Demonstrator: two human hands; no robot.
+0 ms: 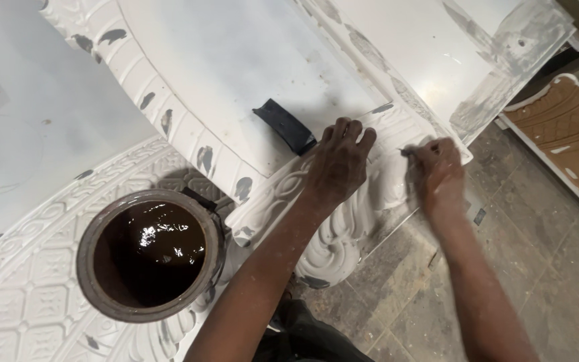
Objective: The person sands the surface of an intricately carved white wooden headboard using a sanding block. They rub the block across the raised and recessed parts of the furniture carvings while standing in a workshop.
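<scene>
Step in hand, as I read it: touch-up work on the carved white furniture panel (249, 87), at its corner with the scroll carving (333, 245). Grey filler patches dot the moulding; I judge we're mid-way through smoothing or filling them.

Left hand (338, 164): fingers curled, fingertips pressing down on the carved edge, bracing it. Nothing held that I can see.

Right hand (439, 173): closed into a pinch around something small and thin at the moulding; too small to tell what it is. It's touching the carving just beside the left hand.

Panel lies flat. Its long carved edge runs diagonally, from upper left down to the corner under the hands, and the corner points toward the tiled floor (504, 268).

Dark sanding block or pad (285, 125) rests on the flat face near the left hand. Open pot of dark brown liquid (149, 253) sits on a second carved panel (21, 295) at lower left, well apart from the hands.

Next move, my call: keep the left hand steady and follow the carved relief with light, short strokes.
</scene>
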